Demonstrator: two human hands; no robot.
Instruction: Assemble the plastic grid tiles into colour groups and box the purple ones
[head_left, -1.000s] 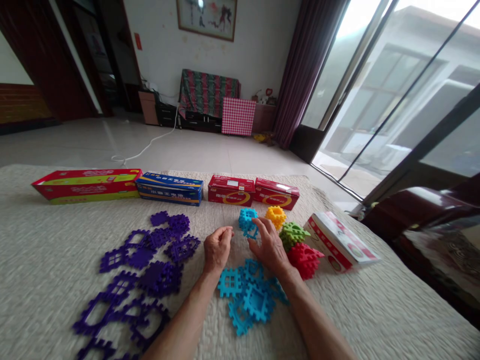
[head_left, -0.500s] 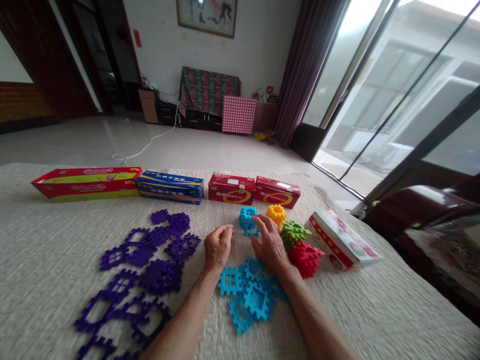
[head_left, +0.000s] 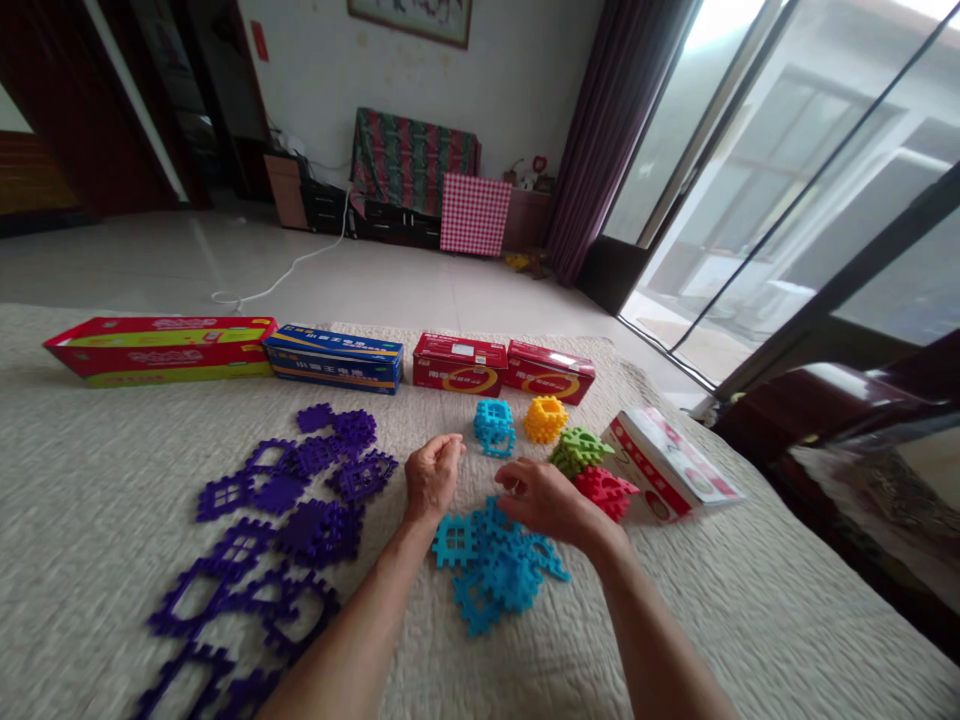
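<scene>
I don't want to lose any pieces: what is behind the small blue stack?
Behind the blue stack, a strip of pale blanket shows, then a red box and another red box. Whatever lies low, directly behind the stack, is covered.

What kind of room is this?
It looks like a living room in someone's home. There's a framed picture on the wall, a long purple curtain beside tall glass panes, and a striped cloth draped over the furniture.

Right hand [head_left: 541, 497] drew back (from blue stack [head_left: 493, 428]).
</scene>
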